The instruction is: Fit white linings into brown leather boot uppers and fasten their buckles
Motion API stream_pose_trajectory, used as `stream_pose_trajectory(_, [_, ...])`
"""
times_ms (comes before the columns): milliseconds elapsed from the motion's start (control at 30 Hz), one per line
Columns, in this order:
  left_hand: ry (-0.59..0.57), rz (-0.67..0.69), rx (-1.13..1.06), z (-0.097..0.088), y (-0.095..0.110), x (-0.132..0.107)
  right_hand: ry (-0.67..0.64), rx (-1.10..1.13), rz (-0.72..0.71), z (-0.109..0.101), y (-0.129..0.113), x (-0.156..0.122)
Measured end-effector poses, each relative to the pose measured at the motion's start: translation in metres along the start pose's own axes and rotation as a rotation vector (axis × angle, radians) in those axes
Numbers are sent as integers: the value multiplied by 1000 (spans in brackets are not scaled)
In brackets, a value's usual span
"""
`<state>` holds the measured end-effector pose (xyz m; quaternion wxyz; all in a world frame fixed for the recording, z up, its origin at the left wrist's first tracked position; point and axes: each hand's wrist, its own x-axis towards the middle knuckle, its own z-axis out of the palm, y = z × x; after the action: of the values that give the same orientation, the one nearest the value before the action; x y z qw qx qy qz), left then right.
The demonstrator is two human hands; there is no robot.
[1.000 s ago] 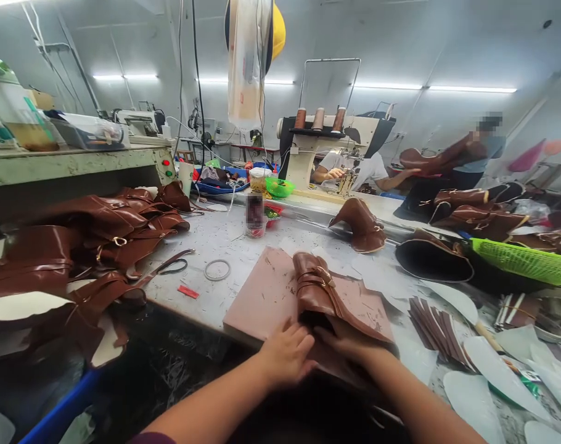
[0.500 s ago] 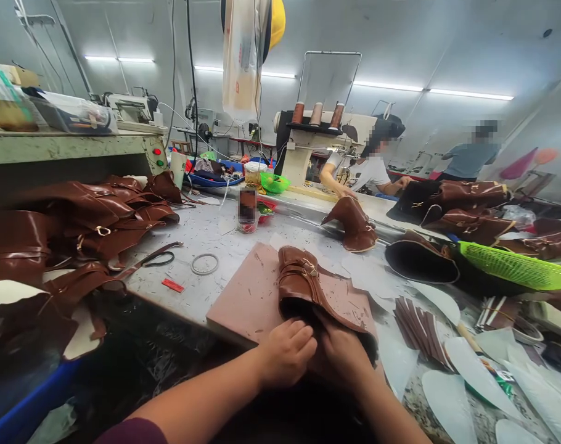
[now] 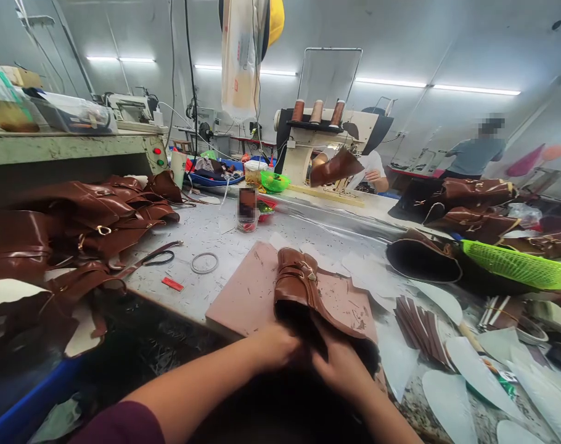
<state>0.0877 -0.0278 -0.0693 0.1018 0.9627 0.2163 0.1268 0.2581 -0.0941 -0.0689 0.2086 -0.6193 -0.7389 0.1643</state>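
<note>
A brown leather boot upper (image 3: 292, 287) with straps, a metal buckle and a dark inside lies on a pinkish-brown board (image 3: 241, 290) in front of me. My right hand (image 3: 343, 364) grips its near edge, thumb showing and the other fingers hidden in the dark opening. Beside it, my left hand (image 3: 278, 345) is closed and smeared by motion just below the upper's black opening. Whatever lies within its fingers is lost in the dark material.
Brown leather uppers (image 3: 95, 216) are heaped at the left. At the right lie brown strips (image 3: 421, 330), pale cut sheets (image 3: 481, 370) and a green basket (image 3: 516, 262). Behind the bench, a co-worker's hand (image 3: 376, 179) shows by a sewing machine (image 3: 299, 151) and a raised brown piece (image 3: 336, 168).
My left hand has shifted slightly left and down, and my right hand a little down. Across the bench, the co-worker has lifted a brown piece from the table toward the sewing machine.
</note>
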Motion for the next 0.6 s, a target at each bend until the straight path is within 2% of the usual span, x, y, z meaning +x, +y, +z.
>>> stream_pose_trajectory(100, [-29,42,-75,-9,-9,-9,-57,-19,-66,6,5,-8])
stream_pose_trajectory(300, [98,-196,-60,-11,-12,-6,-94,8,-127,5,9,-11])
stream_pose_trajectory(600, [-7,19,2,-12,-17,2,-126,-27,-183,3,19,-14])
